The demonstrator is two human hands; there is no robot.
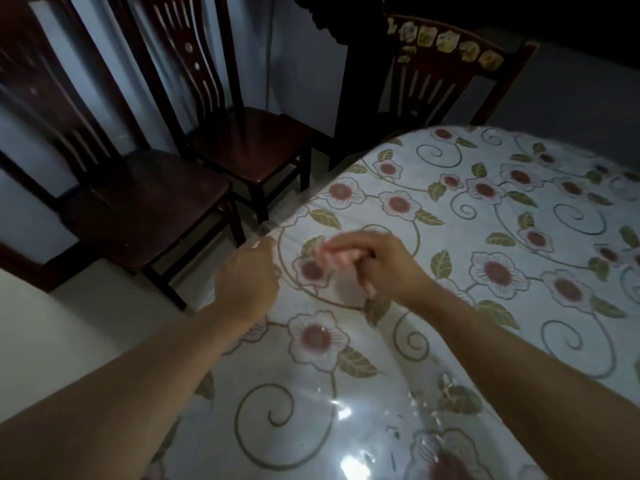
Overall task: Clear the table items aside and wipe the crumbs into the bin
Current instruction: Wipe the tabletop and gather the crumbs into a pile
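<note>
A floral tablecloth under clear plastic covers the table [485, 306]. My right hand [381, 263] grips a bunched pink cloth [330, 256] against the table surface, close to the left edge. The cloth is blurred. My left hand [247, 277] sits at the table's left edge, fingers curled as if cupped, a bit left of the cloth; what it holds, if anything, is hidden. No bin is in view and no crumbs can be made out.
Two dark wooden chairs [145, 199] [249, 140] stand on the pale floor left of the table. A third chair [440, 67] with a patterned top rail stands at the far end. A wall runs behind them.
</note>
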